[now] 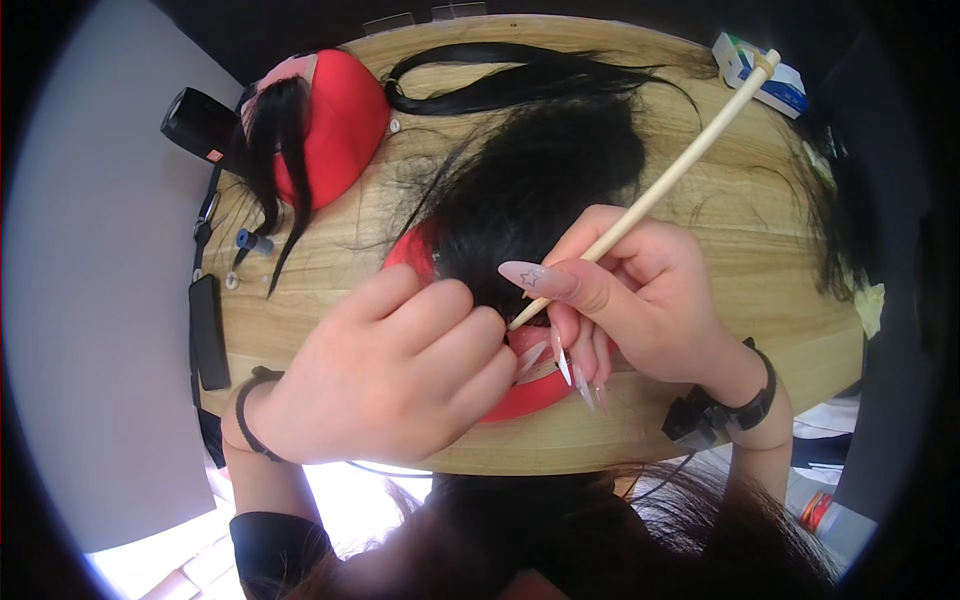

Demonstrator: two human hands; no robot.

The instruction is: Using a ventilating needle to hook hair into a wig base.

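My right hand [637,300] grips a long pale wooden stick [679,169], slanting up to the right. Its tip meets the edge of black hair [540,202] on a red head form [525,401] with a pinkish mesh cap [531,339]. Curled over the form's left side is my left hand [397,367], its fingertips beside the stick's tip; whether it pinches hair or mesh is hidden. The hair spreads away from me over the wooden table.
A second red form [337,127] with dark locks stands at the upper left by a black cylindrical object [199,124]. Nearby are a blue spool [253,241] and a black flat object [208,330]. A hair bundle [480,56] and a small box [780,86] lie at the far side.
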